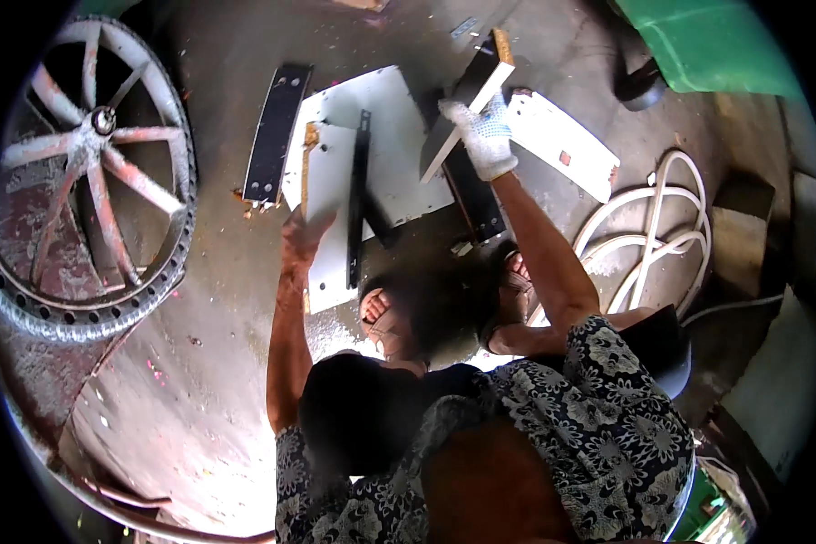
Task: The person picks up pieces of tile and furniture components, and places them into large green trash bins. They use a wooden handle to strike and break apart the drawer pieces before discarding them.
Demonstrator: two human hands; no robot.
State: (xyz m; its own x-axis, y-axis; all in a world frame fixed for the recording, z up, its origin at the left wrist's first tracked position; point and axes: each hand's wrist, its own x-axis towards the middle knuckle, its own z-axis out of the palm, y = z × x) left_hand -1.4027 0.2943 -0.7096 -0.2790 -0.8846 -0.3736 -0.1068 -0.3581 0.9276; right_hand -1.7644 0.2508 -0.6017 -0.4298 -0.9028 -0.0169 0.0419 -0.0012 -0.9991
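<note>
My right hand (483, 136), in a white glove with blue dots, is closed round a narrow board (467, 116) with a dark face and a pale edge. That board is tilted, its raw brown end pointing up and away. My left hand (305, 238) is bare and slightly blurred. It grips the left edge of a narrow white board (334, 258) with a rough brown chipboard side. A thin black metal rail (359, 199) runs along this board. Under them lies a larger white panel (372, 95).
A dark strip with metal fittings (276, 134) lies left of the panels. Right of my glove is another white board (562, 145). A coiled pale hose (648, 240) lies at right, with green sheeting (716, 45) beyond. A large spoked wheel (91, 150) stands at left.
</note>
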